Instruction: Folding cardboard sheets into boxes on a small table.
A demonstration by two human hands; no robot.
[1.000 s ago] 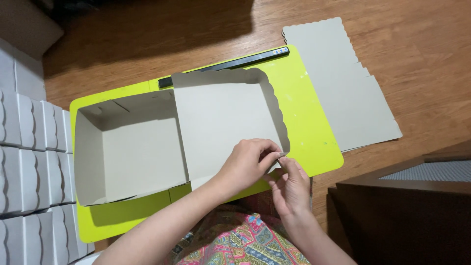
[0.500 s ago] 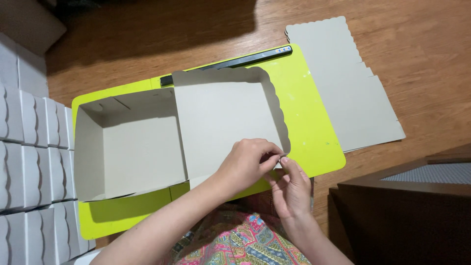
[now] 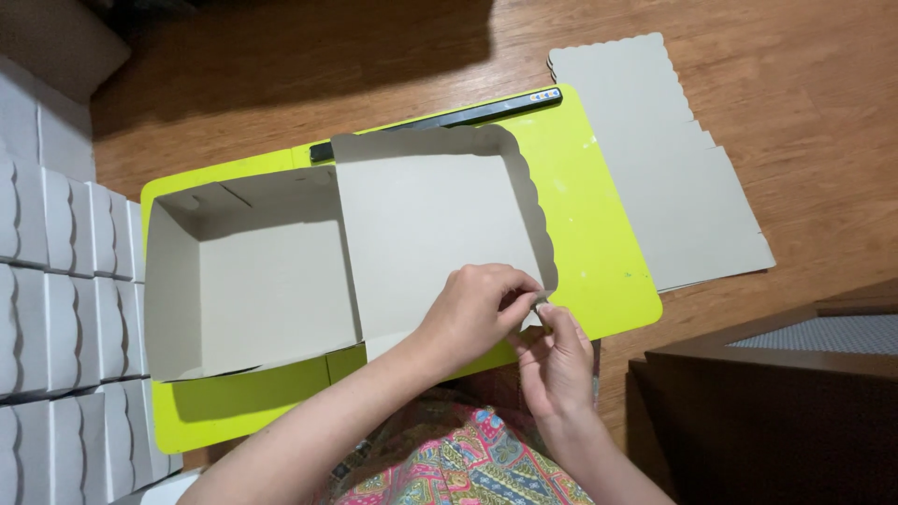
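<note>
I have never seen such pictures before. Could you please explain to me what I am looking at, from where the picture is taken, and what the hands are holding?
There is no machine here. A person works with two bare hands, and a camera worn on the person's head looks down at them, so you see the view from above.

On the brown wooden floor lies a bright yellow-green flat board. On it rests a half-folded grey cardboard box with a scalloped lid edge. The left hand and the right hand meet at the near right corner of the lid, pinching the cardboard there.

A long black ruler lies along the board's far edge. To the right lies a flat unfolded grey cardboard sheet. At the left stand stacked white finished boxes. A dark wooden piece of furniture is at the lower right.
</note>
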